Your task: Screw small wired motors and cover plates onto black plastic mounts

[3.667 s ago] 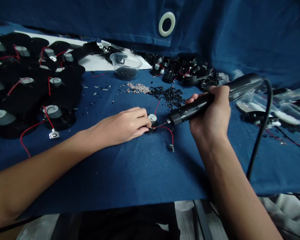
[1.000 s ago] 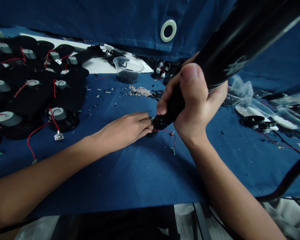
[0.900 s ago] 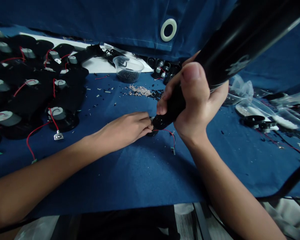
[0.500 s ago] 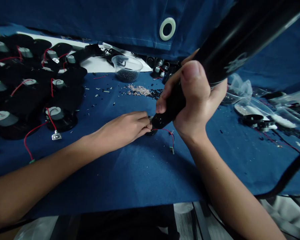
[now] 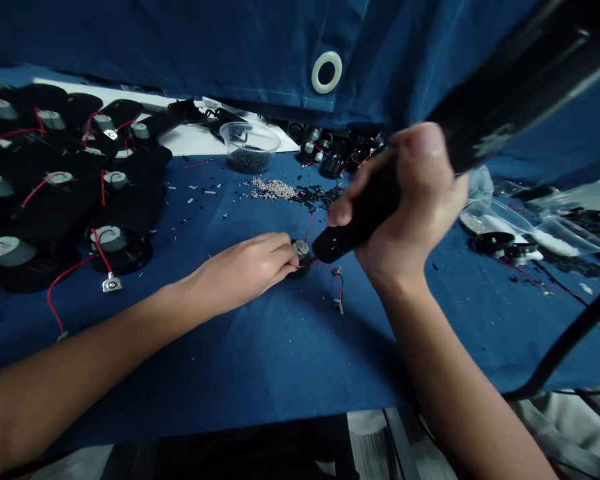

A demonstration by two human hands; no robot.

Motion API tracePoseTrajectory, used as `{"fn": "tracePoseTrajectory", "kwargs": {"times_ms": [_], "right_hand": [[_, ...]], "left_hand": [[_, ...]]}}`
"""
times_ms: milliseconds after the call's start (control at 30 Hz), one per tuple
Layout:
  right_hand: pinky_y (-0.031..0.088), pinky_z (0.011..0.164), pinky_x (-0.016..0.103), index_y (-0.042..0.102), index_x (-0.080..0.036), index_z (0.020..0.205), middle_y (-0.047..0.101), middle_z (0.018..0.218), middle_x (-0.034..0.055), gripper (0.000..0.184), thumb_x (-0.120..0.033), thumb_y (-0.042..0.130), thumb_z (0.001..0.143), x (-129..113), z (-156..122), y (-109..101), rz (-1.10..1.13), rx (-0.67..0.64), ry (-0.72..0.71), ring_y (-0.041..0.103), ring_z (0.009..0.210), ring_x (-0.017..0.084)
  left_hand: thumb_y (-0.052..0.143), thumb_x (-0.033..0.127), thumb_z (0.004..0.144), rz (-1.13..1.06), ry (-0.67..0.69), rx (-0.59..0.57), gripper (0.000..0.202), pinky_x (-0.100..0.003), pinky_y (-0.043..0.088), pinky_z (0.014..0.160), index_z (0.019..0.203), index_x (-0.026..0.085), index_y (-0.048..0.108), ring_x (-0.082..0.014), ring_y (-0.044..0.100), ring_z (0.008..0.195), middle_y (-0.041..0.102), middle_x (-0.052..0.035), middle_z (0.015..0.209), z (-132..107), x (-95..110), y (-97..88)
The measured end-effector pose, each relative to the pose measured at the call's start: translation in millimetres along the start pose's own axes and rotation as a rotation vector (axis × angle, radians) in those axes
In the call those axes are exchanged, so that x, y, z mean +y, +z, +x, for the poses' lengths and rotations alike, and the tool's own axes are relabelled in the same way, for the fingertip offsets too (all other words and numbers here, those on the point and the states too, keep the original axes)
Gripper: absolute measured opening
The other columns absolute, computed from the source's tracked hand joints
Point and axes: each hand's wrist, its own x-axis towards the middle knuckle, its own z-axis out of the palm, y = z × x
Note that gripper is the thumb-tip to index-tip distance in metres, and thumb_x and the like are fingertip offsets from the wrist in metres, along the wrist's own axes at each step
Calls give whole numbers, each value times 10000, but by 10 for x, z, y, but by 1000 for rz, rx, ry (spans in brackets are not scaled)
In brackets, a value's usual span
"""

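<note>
My left hand (image 5: 245, 270) rests on the blue cloth and its fingers pinch a small black motor part (image 5: 300, 257) with a round silver top and red wires (image 5: 330, 270). My right hand (image 5: 410, 207) is wrapped round a black electric screwdriver (image 5: 460, 143). The tool slants down to the left, its tip just right of the motor part. A black cable (image 5: 565, 347) runs from the tool off the table's front edge.
Many black motor assemblies with red wires (image 5: 55, 193) fill the left side. At the back stand a clear cup of black screws (image 5: 250, 147), loose silver and black screws (image 5: 290, 192) and more black parts (image 5: 340, 150). Clear bags and trays (image 5: 530, 230) lie at the right.
My right hand has drawn the screwdriver a little to the right, off the motor part, so its silver top shows. My left hand keeps its hold.
</note>
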Motion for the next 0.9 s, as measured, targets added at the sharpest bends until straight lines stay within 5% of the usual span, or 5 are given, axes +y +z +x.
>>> {"fn": "tracePoseTrajectory", "kwargs": {"times_ms": [167, 367, 500, 900], "right_hand": [[373, 316, 255, 436, -207, 728, 447, 521, -54, 221, -395, 497, 829, 15, 157, -485, -66, 251, 81, 445, 356, 116], [423, 418, 269, 462, -201, 748, 468, 535, -34, 207, -368, 584, 746, 239, 111, -1131, -125, 420, 413, 460, 424, 114], [430, 433, 275, 454, -202, 762, 461, 520, -29, 206, -346, 596, 725, 279, 92, -1238, -172, 483, 541, 458, 431, 116], [411, 453, 283, 458, -200, 944, 563, 613, 25, 419, -513, 625, 721, 401, 117, -1433, -594, 306, 555, 533, 442, 141]], "left_hand": [[407, 145, 951, 103, 15, -43, 188, -304, 478, 814, 984, 129, 591, -168, 553, 888, 568, -64, 942, -34, 49, -10], [419, 161, 933, 163, -50, -29, 168, -315, 492, 762, 951, 134, 583, -178, 535, 866, 549, -67, 940, -23, 85, -23], [454, 171, 908, 137, -99, 26, 135, -334, 487, 791, 923, 124, 579, -183, 530, 866, 540, -74, 952, -11, 89, -18], [471, 164, 878, 90, -185, 41, 97, -323, 503, 763, 897, 141, 563, -180, 544, 884, 526, -67, 980, -12, 111, 4]]}}
